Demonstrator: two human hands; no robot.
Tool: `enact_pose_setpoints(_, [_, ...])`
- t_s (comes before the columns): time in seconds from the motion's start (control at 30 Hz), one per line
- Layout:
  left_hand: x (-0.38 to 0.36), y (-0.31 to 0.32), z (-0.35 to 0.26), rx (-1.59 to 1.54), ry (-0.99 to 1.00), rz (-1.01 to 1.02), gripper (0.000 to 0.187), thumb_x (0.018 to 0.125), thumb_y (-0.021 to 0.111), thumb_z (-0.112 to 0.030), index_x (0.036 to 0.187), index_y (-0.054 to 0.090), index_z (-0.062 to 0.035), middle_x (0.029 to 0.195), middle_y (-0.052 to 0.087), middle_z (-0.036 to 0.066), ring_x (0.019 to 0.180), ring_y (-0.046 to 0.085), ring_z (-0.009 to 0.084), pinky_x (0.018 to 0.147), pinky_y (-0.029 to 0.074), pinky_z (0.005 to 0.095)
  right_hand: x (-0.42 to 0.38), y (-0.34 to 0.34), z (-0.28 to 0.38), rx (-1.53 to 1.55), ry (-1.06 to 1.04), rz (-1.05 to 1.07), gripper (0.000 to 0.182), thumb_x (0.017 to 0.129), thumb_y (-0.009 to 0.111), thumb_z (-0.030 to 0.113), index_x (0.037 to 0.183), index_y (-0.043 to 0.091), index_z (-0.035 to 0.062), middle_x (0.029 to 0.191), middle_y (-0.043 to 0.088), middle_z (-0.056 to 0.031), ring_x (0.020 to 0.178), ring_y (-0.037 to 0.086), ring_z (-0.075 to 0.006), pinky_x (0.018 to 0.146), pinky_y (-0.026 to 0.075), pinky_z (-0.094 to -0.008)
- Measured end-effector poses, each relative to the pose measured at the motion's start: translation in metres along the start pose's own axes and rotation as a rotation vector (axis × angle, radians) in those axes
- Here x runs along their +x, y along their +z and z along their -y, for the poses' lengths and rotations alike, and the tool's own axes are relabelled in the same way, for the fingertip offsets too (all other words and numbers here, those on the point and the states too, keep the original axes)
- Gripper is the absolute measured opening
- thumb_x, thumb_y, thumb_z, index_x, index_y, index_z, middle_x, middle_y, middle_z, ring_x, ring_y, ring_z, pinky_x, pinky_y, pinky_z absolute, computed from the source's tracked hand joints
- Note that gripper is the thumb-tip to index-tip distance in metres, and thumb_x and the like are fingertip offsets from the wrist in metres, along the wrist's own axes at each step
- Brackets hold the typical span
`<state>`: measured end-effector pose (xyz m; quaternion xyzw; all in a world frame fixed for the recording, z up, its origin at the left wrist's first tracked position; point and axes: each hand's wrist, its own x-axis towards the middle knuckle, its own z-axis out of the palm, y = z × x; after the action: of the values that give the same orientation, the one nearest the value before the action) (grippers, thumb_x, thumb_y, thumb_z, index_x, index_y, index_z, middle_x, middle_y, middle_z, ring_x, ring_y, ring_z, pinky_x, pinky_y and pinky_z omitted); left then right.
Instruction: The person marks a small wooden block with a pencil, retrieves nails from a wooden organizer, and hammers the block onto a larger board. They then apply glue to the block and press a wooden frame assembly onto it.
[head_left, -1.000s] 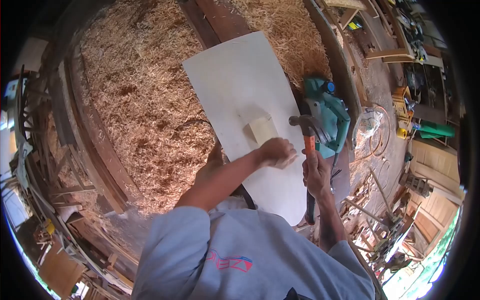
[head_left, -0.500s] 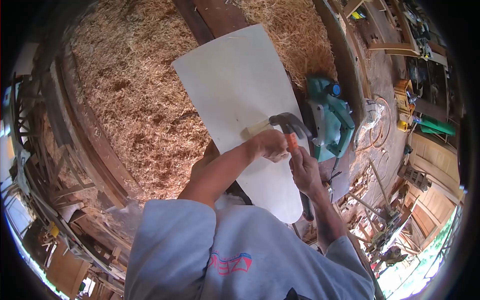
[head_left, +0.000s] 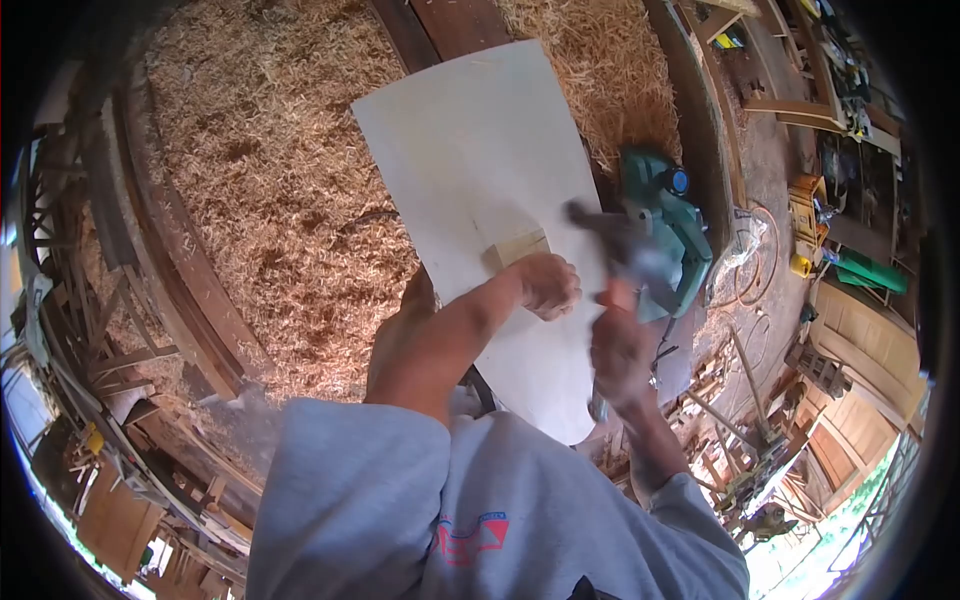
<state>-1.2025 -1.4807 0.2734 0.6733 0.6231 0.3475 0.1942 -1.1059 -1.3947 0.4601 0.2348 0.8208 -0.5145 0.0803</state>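
A large pale board [head_left: 460,130], curved at its ends, lies in front of me. My left hand [head_left: 548,285] is closed over the near end of a small light wooden block [head_left: 520,245] on the board; its fingers hide what else may be in them. To its right, my right hand [head_left: 620,350] grips the orange handle of a hammer [head_left: 625,240]. The hammer is smeared by motion, with its dark head over the board's right edge and beside the green power planer [head_left: 690,235].
Wood shavings [head_left: 270,220] cover the ground left of and beyond the board. Dark timber beams [head_left: 460,25] run beneath it. Long planks [head_left: 180,270] lie at the left. Wooden door panels [head_left: 860,350], scrap wood and a coiled cable [head_left: 765,260] are at the right.
The hammer has swung away to the right from my left hand, and my right hand has moved slightly right with it. My left hand stays by the block. The view has shifted a little.
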Motion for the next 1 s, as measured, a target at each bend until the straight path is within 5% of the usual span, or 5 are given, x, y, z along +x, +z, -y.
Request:
enact_pose_setpoints(0.13, [0.003, 0.003, -0.001, 0.052, -0.179, 0.218, 0.022, 0.082, 0.058, -0.027, 0.075, 0.067, -0.0089, 0.082, 0.069, 0.009, 0.086, 0.067, 0.0256, 0.076, 0.054, 0.0399, 0.019, 0.020, -0.036, 0.214, 0.307, 0.059, 0.037, 0.105, 0.040, 0.039, 0.111, 0.057, 0.0064, 0.062, 0.042, 0.0050, 0.046, 0.039, -0.0037, 0.039, 0.033, -0.0224])
enact_pose_setpoints(0.4, [-0.002, 0.006, -0.008, 0.041, -0.055, 0.121, 0.017, 0.080, 0.062, -0.026, 0.073, 0.066, -0.0104, 0.080, 0.067, 0.006, 0.081, 0.065, 0.0250, 0.076, 0.053, 0.0366, -0.008, -0.018, 0.014, 0.724, -0.310, -0.212, 0.039, 0.104, 0.042, 0.035, 0.109, 0.056, -0.0012, 0.060, 0.045, 0.0021, 0.053, 0.046, -0.0073, 0.045, 0.034, -0.0235])
enact_pose_setpoints(0.47, [0.002, 0.000, 0.001, 0.029, -0.074, 0.191, 0.019, 0.082, 0.059, -0.026, 0.075, 0.067, -0.0100, 0.085, 0.070, 0.008, 0.085, 0.066, 0.0261, 0.079, 0.053, 0.0373, -0.004, 0.009, -0.022, -0.138, -0.136, -0.098, 0.038, 0.102, 0.042, 0.033, 0.102, 0.057, -0.0013, 0.061, 0.051, -0.0141, 0.053, 0.053, -0.0204, 0.048, 0.040, -0.0352])
enact_pose_setpoints(0.8, [-0.002, 0.012, -0.005, 0.140, -0.039, 0.133, 0.016, 0.081, 0.060, -0.025, 0.075, 0.064, -0.0105, 0.076, 0.067, 0.005, 0.080, 0.066, 0.0242, 0.071, 0.052, 0.0382, -0.011, -0.027, 0.029, 0.651, -0.236, -0.257, 0.044, 0.106, 0.037, 0.039, 0.104, 0.058, 0.0005, 0.062, 0.051, -0.0057, 0.047, 0.046, -0.0185, 0.046, 0.039, -0.0352])
enact_pose_setpoints(1.0, [0.001, 0.005, -0.006, 0.017, -0.301, 0.370, 0.022, 0.083, 0.061, -0.031, 0.079, 0.067, -0.0103, 0.086, 0.069, 0.007, 0.085, 0.067, 0.0245, 0.079, 0.053, 0.0379, 0.019, 0.033, -0.064, -0.067, 0.195, -0.047, 0.048, 0.104, 0.041, 0.044, 0.094, 0.060, 0.0014, 0.062, 0.051, -0.0019, 0.055, 0.046, -0.0090, 0.051, 0.040, -0.0309])
